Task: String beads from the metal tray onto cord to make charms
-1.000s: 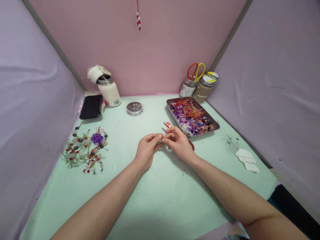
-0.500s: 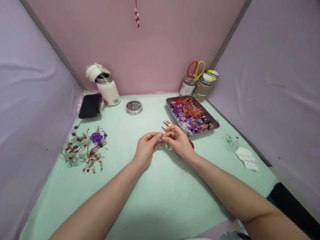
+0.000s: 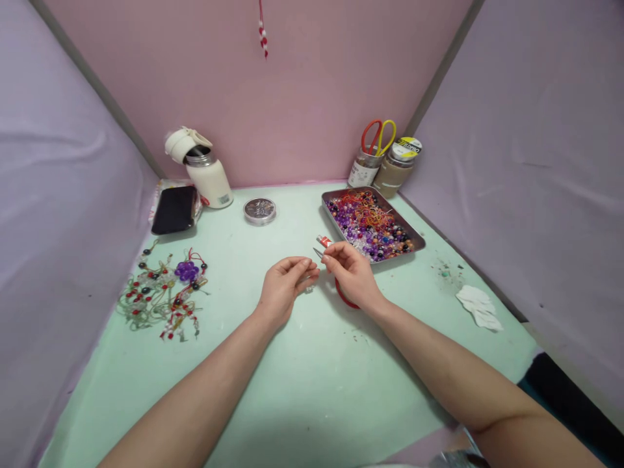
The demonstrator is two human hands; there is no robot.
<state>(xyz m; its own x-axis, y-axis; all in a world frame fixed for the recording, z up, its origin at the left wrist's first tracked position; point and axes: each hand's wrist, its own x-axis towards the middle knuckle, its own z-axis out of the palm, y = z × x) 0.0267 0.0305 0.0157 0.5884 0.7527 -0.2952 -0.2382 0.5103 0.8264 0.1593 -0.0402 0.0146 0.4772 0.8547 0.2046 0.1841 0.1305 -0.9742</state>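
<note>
My left hand (image 3: 285,286) and my right hand (image 3: 351,274) rest near the middle of the pale green table (image 3: 292,390), fingertips a short gap apart. Each hand is pinched closed; what the fingers hold is too small to make out. Small clear beads lie on the table below my left fingertips. Under my right hand shows a red loop, apparently a scissors handle (image 3: 344,296). A small red-and-white tube (image 3: 324,241) lies just beyond my right fingers. The metal tray (image 3: 415,235) of mixed purple, red and clear beads with coloured cord sits right of my hands.
A heap of finished beaded cord pieces (image 3: 166,292) lies at the left. At the back stand a white flask (image 3: 207,174), a black case (image 3: 175,209), a round tin (image 3: 260,210), and jars with scissors (image 3: 376,148). White tissue (image 3: 478,307) lies at the right. Fabric walls enclose the table.
My hands have drawn slightly apart; the fingertips that touched a second ago now have a small gap. The red loop under my right hand shows more.
</note>
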